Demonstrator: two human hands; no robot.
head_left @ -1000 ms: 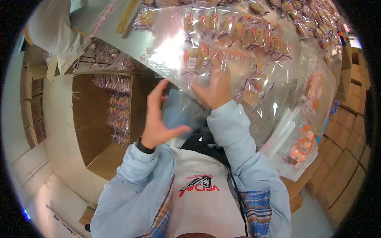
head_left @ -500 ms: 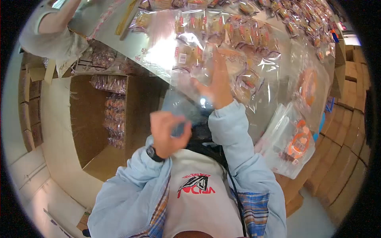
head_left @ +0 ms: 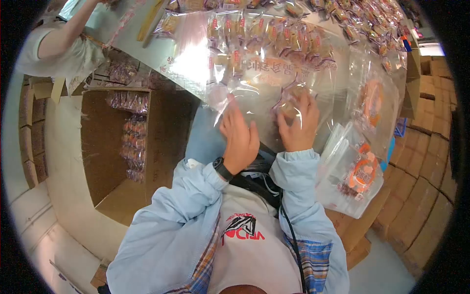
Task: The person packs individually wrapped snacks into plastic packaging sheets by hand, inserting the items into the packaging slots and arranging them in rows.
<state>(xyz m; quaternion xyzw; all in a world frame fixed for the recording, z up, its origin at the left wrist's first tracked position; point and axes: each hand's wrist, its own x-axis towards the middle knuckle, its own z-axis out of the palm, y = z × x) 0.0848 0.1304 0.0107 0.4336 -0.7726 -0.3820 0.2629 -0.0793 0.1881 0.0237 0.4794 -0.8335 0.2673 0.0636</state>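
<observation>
one clear, glossy bag (head_left: pixel 267 81) with reddish print covers purple-edged packets (head_left: pixel 257 33).

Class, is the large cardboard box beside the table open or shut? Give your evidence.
Open: the cardboard box has no flaps across its mouth, and wrapped packets show inside.

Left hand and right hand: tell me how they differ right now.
The left hand has a dark watch at its wrist; the right hand shows none. The left hand's fingers reach forward, fairly straight, to the clear plastic; the right hand's fingers and thumb curve around a wrapped snack, though its grip is unclear. Both hands are bare, with light blue sleeves behind them.
</observation>
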